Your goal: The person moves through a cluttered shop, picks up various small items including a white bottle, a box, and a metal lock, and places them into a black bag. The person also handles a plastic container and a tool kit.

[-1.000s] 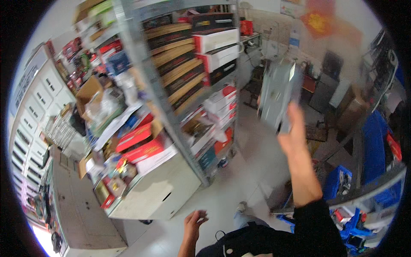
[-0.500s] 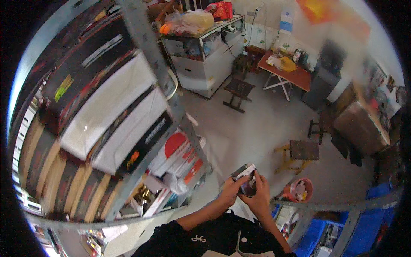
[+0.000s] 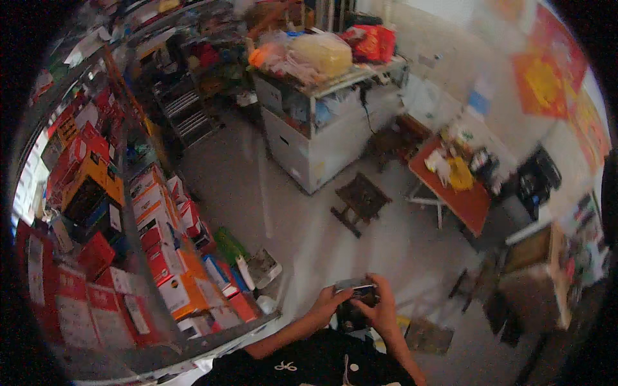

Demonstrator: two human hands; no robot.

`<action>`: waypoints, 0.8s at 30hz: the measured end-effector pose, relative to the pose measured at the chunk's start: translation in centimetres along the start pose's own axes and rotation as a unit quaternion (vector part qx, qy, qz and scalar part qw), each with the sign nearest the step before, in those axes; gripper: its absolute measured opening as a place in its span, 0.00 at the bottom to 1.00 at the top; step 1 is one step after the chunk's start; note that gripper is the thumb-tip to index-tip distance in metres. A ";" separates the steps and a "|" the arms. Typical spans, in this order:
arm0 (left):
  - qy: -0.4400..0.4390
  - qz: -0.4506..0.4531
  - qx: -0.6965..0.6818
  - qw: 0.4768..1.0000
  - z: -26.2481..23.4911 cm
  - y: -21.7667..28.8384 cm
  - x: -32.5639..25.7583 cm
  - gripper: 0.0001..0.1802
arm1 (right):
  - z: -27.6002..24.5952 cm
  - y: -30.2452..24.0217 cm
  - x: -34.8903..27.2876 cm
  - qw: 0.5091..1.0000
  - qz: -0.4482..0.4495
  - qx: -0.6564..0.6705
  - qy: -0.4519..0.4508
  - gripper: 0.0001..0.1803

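Note:
A small boxy object [image 3: 356, 284], dark with a pale grey top, is held in front of my body between both hands. Blur keeps me from telling its kind. My left hand [image 3: 328, 301] grips its left end, thumb on the near side. Around its right end, the fingers of my right hand [image 3: 382, 307] are bent, with the thumb across the near face. Just below the object hangs another dark item [image 3: 351, 316], partly hidden by my hands and black shirt.
Shelves of red and orange boxes [image 3: 168, 257] run along the left. Ahead stands a white chest cabinet [image 3: 309, 151] with bags on top. A dark stool [image 3: 362, 196], a folding table [image 3: 454, 202] and a brown cabinet [image 3: 531, 276] stand on the floor.
My viewpoint has shifted forward and turned. The rack of black and white boxes has left view, and the red and orange boxes have come in. Both hands still hold the object.

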State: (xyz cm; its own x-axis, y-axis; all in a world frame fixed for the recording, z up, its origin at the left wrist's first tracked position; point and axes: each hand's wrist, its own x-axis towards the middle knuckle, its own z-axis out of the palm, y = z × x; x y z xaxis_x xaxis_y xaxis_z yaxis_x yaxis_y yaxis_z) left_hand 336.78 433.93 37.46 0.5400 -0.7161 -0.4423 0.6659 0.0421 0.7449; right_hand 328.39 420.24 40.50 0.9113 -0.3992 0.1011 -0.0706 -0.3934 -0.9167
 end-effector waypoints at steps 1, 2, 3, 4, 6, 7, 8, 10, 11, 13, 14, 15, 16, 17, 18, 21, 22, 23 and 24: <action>0.025 0.010 -0.011 1.000 -0.4 1.2 2.0 0.23 | -0.3 0.6 3.5 0.998 -0.008 -0.002 -0.054 0.37; 0.057 0.015 -0.024 0.998 -0.9 2.7 3.5 0.23 | -0.3 0.8 6.9 0.996 -0.036 -0.016 -0.074 0.31; 0.102 -0.006 -0.039 0.994 -1.3 4.1 4.6 0.23 | -0.1 0.7 10.0 0.992 -0.064 -0.022 -0.105 0.29; 0.122 0.025 -0.098 0.987 -1.8 5.3 5.8 0.22 | 0.2 0.6 13.2 0.985 -0.096 -0.035 -0.138 0.28; 0.181 0.054 -0.208 0.960 -3.3 7.9 8.4 0.22 | 1.5 0.5 19.6 0.959 -0.179 -0.097 -0.197 0.25; 0.199 0.069 -0.216 0.953 -4.4 9.2 9.7 0.21 | 2.9 0.4 22.7 0.956 -0.172 -0.075 -0.227 0.24; 0.219 0.082 -0.221 0.947 -5.8 10.6 10.9 0.21 | 4.7 0.3 25.4 0.952 -0.163 -0.051 -0.256 0.24; 0.238 0.102 -0.253 0.932 -9.1 13.5 13.5 0.19 | 8.3 0.1 31.3 0.941 -0.149 -0.018 -0.304 0.24; 0.246 0.118 -0.257 0.927 -11.1 15.3 15.0 0.18 | 10.2 0.0 34.2 0.936 -0.142 -0.009 -0.323 0.24; 0.251 0.154 -0.261 0.919 -15.4 19.2 17.6 0.18 | 14.2 -0.7 39.6 0.926 -0.146 -0.002 -0.347 0.25; 0.260 0.152 -0.240 0.923 -17.7 21.6 19.1 0.18 | 16.1 -1.2 43.0 0.921 -0.166 -0.006 -0.354 0.25; 0.264 0.161 -0.223 0.924 -19.6 23.9 20.4 0.18 | 17.8 -1.8 45.8 0.917 -0.168 -0.018 -0.361 0.25; 0.286 0.135 -0.222 0.922 -21.3 26.2 21.6 0.18 | 19.3 -2.5 48.6 0.913 -0.180 0.004 -0.365 0.26; 0.266 0.162 -0.218 0.925 -23.0 28.6 22.6 0.18 | 20.8 -3.3 51.3 0.913 -0.177 0.020 -0.368 0.26; 0.266 0.150 -0.226 0.925 -24.8 31.1 23.6 0.18 | 22.2 -4.2 53.7 0.913 -0.171 0.039 -0.368 0.26; 0.298 0.133 -0.207 0.922 -30.2 38.1 26.7 0.19 | 27.0 -6.0 61.5 0.916 -0.206 0.049 -0.341 0.25; 0.310 0.134 -0.196 0.921 -32.3 40.3 28.1 0.19 | 29.0 -6.2 64.2 0.913 -0.204 0.055 -0.348 0.26; 0.329 0.140 -0.200 0.912 -34.5 42.4 29.3 0.19 | 31.2 -6.3 66.9 0.912 -0.201 0.061 -0.353 0.26; 0.344 0.147 -0.202 0.905 -36.8 44.6 30.9 0.19 | 33.4 -6.2 69.8 0.911 -0.199 0.064 -0.355 0.27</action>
State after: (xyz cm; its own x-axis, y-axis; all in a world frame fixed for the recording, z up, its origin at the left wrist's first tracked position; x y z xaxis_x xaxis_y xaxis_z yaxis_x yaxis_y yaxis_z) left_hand 402.04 439.33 38.66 0.8247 -0.0339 -0.5646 0.4994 0.5122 0.6987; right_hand 406.01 422.42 40.32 0.8904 0.4078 0.2023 0.3302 -0.2725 -0.9037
